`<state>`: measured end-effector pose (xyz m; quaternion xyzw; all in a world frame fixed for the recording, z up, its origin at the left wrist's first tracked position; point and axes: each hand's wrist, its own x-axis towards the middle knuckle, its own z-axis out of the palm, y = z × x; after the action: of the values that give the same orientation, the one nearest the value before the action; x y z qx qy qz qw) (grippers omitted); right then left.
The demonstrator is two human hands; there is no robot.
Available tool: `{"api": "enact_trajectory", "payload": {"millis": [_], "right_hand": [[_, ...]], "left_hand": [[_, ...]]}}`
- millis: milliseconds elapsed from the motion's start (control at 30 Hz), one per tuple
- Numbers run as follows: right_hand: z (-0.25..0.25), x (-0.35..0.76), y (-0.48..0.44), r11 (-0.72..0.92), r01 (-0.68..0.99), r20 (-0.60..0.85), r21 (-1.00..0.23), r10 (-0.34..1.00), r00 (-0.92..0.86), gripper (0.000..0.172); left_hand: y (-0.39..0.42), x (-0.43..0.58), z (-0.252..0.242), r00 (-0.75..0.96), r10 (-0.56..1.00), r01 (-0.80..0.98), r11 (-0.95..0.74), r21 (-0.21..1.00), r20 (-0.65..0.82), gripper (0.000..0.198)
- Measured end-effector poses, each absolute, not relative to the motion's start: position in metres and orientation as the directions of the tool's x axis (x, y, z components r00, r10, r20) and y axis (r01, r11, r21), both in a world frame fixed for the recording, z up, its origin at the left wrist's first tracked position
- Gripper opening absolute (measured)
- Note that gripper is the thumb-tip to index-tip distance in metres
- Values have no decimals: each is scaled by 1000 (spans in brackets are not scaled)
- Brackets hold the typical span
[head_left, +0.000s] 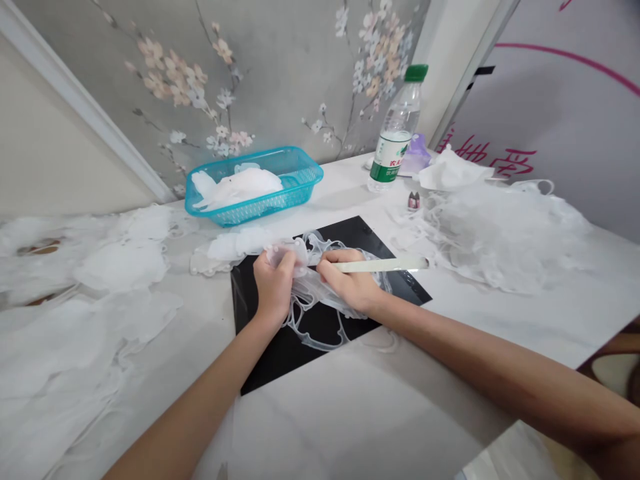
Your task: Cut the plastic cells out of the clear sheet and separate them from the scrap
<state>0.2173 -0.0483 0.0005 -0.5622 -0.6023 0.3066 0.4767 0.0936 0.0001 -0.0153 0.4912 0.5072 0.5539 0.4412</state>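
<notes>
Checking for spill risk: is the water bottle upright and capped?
Upright and capped: the bottle stands on its base, with the green cap on top.

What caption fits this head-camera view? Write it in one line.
Left hand pinches clear film while right hand grips a white spatula over a black mat.

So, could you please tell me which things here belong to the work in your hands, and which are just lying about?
In use: left hand, right hand, cream flat spatula, translucent white film, black square mat.
Lying about: teal plastic basket, green-capped clear plastic bottle, heaped white film scraps.
</notes>
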Motion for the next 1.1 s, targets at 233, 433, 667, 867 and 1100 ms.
{"api": "enact_trajectory", "payload": {"millis": [233,433,667,867,1100], "right_hand": [[-1,217,-48,172,383,222,-908,971,90,28],[0,217,-48,168,378,216,-911,972,88,28],[1,217,-48,168,369,215,-914,972,92,27],[0,217,-48,155,360,203,-920,974,100,26],[1,217,-48,161,382,212,-910,973,95,28]], "left_hand": [[-1,93,-16,-129,988,-1,-87,996,86,2],[-1,94,-16,-126,988,11,-88,996,89,3],[0,93,-17,-118,988,6,-102,995,102,1],[0,94,-17,-115,987,-7,-112,994,110,2],[-1,94,-16,-112,989,-16,-98,995,96,0]]}}
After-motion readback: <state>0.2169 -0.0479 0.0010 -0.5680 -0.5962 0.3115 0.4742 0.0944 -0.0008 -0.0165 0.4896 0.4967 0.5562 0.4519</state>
